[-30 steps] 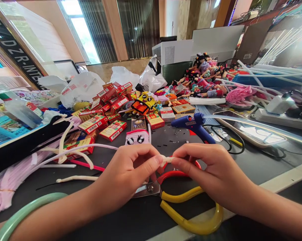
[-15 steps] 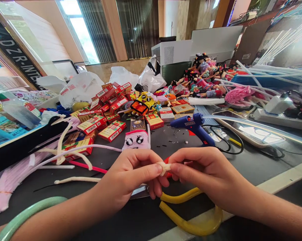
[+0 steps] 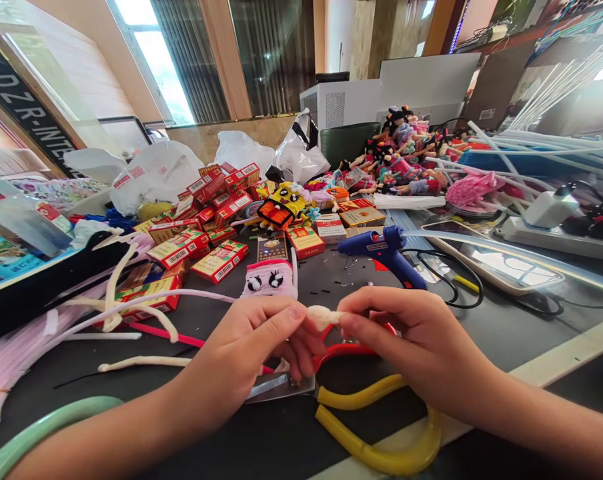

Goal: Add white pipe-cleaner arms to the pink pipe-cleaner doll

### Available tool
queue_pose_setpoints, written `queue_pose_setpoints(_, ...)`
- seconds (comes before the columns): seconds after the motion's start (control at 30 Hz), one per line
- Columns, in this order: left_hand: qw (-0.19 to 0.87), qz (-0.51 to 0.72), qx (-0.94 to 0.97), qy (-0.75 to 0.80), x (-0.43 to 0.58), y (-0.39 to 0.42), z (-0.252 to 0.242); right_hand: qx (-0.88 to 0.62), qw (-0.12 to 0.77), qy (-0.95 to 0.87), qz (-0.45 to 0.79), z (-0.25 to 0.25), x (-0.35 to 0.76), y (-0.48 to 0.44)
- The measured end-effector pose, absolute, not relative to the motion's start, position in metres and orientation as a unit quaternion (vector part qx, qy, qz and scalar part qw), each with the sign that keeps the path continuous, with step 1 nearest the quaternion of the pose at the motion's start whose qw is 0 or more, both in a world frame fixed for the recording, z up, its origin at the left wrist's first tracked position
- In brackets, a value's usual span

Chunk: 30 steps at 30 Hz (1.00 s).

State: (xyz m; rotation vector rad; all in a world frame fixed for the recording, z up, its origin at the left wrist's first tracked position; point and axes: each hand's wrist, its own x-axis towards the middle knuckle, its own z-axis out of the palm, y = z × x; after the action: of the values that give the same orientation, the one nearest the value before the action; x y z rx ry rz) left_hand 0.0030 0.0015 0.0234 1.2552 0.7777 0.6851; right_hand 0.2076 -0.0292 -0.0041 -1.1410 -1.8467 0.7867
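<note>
Raised and rounder: white chenille tuft [image 3: 321, 317] in a two-hand pinch

Compared with the earlier frame, the tuft now sits a little farther from the near table edge, and it looks more round and fluffy. It is in the middle of the scene, between both hands, and it does not touch the table. The left hand [image 3: 246, 340] and the right hand [image 3: 411, 340] are both closed on it, and each one pinches it with the thumb and the first fingers. Behind the left hand stands a pink chenille figure with two eyes [image 3: 270, 279]. To the far right of the right hand lies a blue hot glue gun [image 3: 381, 250], with its black cord [image 3: 454, 280] curving on the right. Under the hands is a cutter with a metal head [image 3: 279, 388] and a red handle [image 3: 344, 348], and nearer is a bent yellow handle or tube [image 3: 376, 427]. On the left lie a loose cream chenille stem [image 3: 144, 361] and many red boxes [image 3: 219, 261].

The tuft is small and soft, so a weak pinch could let it slip or loosen. If it drops, it could be lost among the black bits on the dark mat [image 3: 331, 283]. The metal cutter head is also close under the left fingers, so a careless downward move could catch them.
</note>
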Motion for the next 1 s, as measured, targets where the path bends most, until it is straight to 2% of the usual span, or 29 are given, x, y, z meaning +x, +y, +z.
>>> queue_pose_setpoints(0.47,0.622,0.298,0.625,0.366,0.0060,-0.0045,0.0306,-0.385,0.430,-0.801,0.161,-0.0016,0.2006,-0.0247)
queue_pose_setpoints(0.73,0.632,0.279,0.636,0.344,0.0030,-0.0010,0.0272,-0.366,0.436,-0.816,0.098,-0.0018,0.2022,-0.0244)
queue_pose_setpoints(1.0,0.539,0.280,0.703,0.370,0.0026,0.0030,0.0288,-0.367,0.419,-0.831,0.008,0.0027,0.2010,-0.0249)
